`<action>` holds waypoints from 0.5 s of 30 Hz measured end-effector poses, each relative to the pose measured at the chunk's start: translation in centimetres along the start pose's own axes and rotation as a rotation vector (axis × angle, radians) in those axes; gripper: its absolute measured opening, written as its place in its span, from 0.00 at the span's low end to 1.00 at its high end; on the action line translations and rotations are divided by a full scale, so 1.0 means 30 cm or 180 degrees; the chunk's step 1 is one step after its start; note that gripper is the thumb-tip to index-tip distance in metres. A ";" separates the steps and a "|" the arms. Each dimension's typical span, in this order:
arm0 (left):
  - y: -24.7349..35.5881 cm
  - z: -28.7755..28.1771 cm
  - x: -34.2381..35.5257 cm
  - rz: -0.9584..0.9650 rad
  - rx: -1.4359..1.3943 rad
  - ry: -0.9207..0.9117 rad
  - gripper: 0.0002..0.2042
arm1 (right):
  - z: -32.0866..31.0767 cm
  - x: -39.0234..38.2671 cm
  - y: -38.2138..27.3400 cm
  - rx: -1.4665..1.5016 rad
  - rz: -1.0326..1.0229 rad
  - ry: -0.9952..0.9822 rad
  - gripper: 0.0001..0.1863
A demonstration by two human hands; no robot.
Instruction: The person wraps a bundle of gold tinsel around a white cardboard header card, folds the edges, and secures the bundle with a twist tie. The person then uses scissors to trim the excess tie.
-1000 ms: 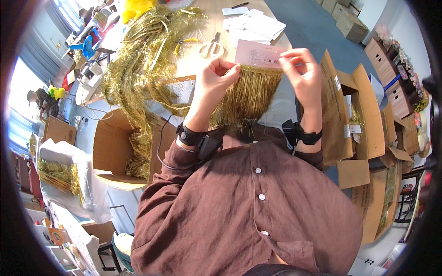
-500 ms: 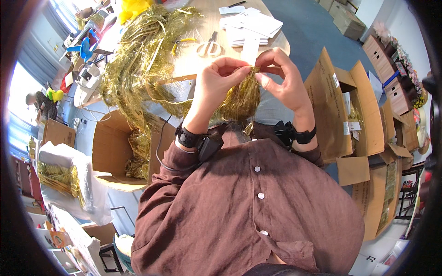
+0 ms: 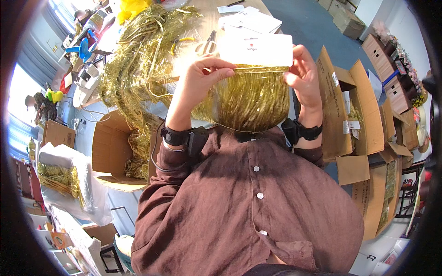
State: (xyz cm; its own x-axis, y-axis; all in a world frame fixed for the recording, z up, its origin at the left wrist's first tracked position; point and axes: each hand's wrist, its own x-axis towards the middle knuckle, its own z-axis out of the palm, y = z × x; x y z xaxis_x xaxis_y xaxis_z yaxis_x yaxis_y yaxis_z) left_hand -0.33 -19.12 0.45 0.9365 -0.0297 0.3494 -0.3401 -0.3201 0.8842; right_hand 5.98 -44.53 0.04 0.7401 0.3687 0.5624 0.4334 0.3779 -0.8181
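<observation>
A strip of gold tinsel fringe [image 3: 251, 101] hangs in front of my chest, its straight band uppermost and its strands bunched below. Along that band lies a white printed card [image 3: 262, 51], wide and flat. My left hand [image 3: 195, 85] is closed, pinching the band near the card's lower left corner between thumb and fingers. At the other end, my right hand [image 3: 305, 78] grips the fringe and the card's right edge, fingers curled. Just beyond the left hand are scissors [image 3: 206, 47] with pale handles, partly hidden.
A heap of gold tinsel [image 3: 138, 55] covers the table's left part and spills toward an open carton [image 3: 108, 147]. Yellow-handled cutters [image 3: 179, 42] and white cards [image 3: 253, 20] lie on the table [image 3: 209, 16]. Open cartons [image 3: 370, 108] stand at right. A person [image 3: 41, 105] is at far left.
My hands have moved apart, the left one leftward and the right one rightward. The fringe is now spread wide between them, and the white card shows its broad printed face.
</observation>
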 end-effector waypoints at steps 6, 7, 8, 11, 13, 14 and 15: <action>-0.024 -0.028 -0.007 -0.0267 -0.0189 0.0100 0.06 | -0.023 -0.009 -0.005 0.0465 -0.0018 0.0222 0.14; -0.029 -0.028 -0.006 -0.0300 -0.0316 0.0106 0.05 | -0.022 -0.010 -0.003 0.0550 0.0051 0.0286 0.14; -0.033 -0.026 -0.005 -0.0296 -0.0410 0.0084 0.05 | -0.020 -0.011 -0.003 0.0659 0.0102 0.0371 0.14; -0.046 -0.019 -0.002 -0.0222 -0.0748 0.0034 0.05 | -0.009 -0.018 -0.006 0.1046 0.0149 0.0420 0.13; -0.052 -0.011 -0.005 -0.0197 -0.0984 0.0016 0.05 | -0.002 -0.024 -0.006 0.1432 0.0174 0.0352 0.12; -0.053 -0.009 -0.004 -0.0225 -0.1022 0.0035 0.06 | 0.001 -0.028 -0.003 0.1534 0.0234 0.0495 0.12; -0.054 -0.008 -0.005 -0.0275 -0.1011 0.0042 0.06 | 0.003 -0.034 0.004 0.1635 0.0296 0.0639 0.12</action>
State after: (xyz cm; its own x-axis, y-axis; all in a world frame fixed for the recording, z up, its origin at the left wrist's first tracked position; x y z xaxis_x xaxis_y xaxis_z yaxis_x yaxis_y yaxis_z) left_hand 0.05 -18.38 -0.95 0.9626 -0.0024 0.2710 -0.2710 -0.0096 0.9625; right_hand 5.23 -44.77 -0.63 0.8684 0.2704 0.4157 0.0924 0.7353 -0.6714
